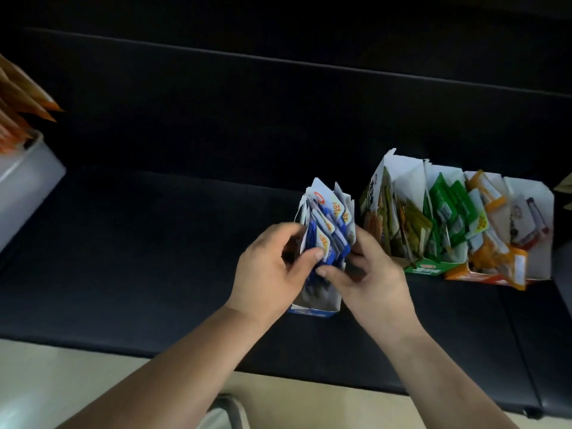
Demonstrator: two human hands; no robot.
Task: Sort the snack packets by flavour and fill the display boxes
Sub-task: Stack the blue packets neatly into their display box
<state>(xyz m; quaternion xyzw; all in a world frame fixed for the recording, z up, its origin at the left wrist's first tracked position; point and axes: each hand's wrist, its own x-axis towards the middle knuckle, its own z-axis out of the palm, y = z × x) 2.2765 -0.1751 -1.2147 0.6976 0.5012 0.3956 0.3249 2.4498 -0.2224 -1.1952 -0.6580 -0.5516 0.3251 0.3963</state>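
We clasp the blue packets (329,218) from both sides, left hand (266,270) and right hand (376,274) with fingers curled round the bundle, likely to square it; it stands in the blue box (315,307) on the counter (154,243), beside the other filled boxes (402,178).

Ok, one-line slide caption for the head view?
The left hand and right hand grip blue packets in the blue display box, beside the filled green box and orange box.
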